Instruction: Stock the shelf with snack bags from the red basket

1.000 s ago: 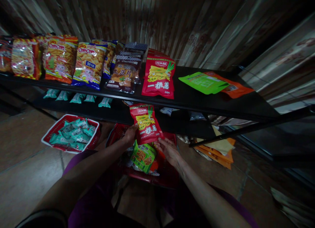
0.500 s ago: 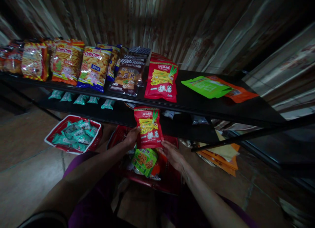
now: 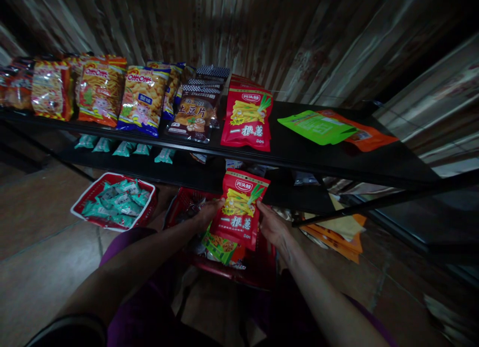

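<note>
Your left hand (image 3: 208, 210) and right hand (image 3: 272, 226) grip the red packet (image 3: 240, 210) by its edges | risk: it can slip into the basket (image 3: 262, 269).

One head-worn camera, looking forward and down. Black shelf (image 3: 299, 152) crosses 9 to 3 o'clock, near; red packet (image 3: 239, 214) just below centre, nearer.

The raised red packet (image 3: 239, 214) and the upper red packet (image 3: 247, 118) are both showing 一根葱. The brown packet (image 3: 193, 115) is showing 土豆片; the orange bag (image 3: 101, 92) is seemingly spelling OHOH.
</note>
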